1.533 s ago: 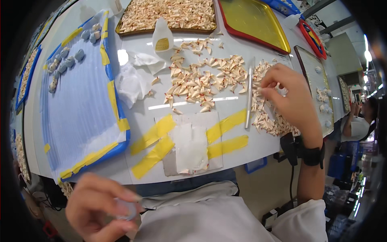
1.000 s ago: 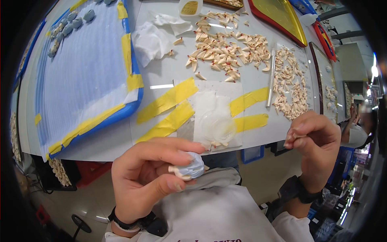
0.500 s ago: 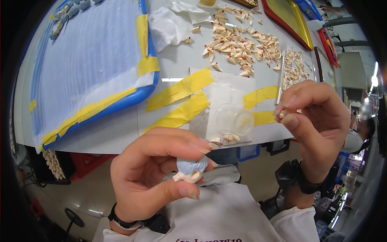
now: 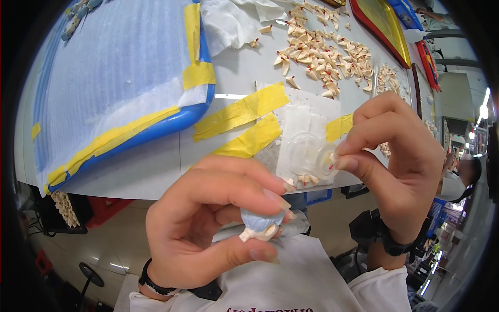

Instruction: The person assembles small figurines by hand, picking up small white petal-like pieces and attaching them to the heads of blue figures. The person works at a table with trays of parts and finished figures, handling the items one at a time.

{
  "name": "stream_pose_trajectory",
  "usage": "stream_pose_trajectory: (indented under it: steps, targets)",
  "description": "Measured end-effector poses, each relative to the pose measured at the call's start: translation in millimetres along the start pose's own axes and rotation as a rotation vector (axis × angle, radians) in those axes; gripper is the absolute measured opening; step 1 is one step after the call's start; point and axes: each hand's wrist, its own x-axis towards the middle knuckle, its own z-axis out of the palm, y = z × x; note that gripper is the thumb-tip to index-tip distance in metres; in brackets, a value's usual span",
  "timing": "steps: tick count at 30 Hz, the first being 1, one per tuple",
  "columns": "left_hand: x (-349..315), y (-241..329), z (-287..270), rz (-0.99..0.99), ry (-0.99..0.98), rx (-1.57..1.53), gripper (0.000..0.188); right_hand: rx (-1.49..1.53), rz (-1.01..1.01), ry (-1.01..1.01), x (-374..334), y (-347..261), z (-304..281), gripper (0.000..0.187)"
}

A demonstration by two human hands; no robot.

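Note:
My left hand [image 4: 200,223] is closed around a small doll-like head piece [image 4: 262,221], light blue on top with cream below, pinched between thumb and fingers. A hollow shows in its cream side. My right hand [image 4: 397,151] pinches a tiny cream piece with a red tip [image 4: 331,161] at the right well of a clear plastic dish [image 4: 300,156]. Whether the piece touches the dish I cannot tell. The dish rests on a white board [image 4: 312,101] fixed with yellow tape. Several cream bits [image 4: 308,180] lie at the board's front edge, near my left fingertips.
A blue-rimmed tray [image 4: 197,112] lined with a pale foam sheet fills the left, with blue-grey pieces at its far end. Many red-tipped cream pieces [image 4: 317,57] are spread behind the board. White tissue [image 4: 226,26] and a red-and-gold tray [image 4: 382,31] lie farther back. Someone sits at far right.
My right hand has moved left and slightly down, bringing the tiny piece to the clear dish. My left hand has shifted slightly right with the head piece; the view has shifted a little.

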Motion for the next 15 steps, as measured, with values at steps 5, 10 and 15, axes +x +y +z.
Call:
stream_pose_trajectory:
  steps: [5,10,15]
  targets:
    - [-0.2,6.4,2.5,-0.017,-0.017,0.079,0.045,-0.092,-0.067,-0.033,1.0,-2.7,-2.4,0.018]
    - [3.4,1.2,4.0,0.013,-0.055,0.083,0.044,-0.027,-0.073,0.253,-2.7,-12.5,28.3,0.019]
    - [1.9,5.5,13.2,0.015,-0.002,0.107,0.045,0.217,-0.126,0.051,-27.3,-2.6,5.3,0.020]
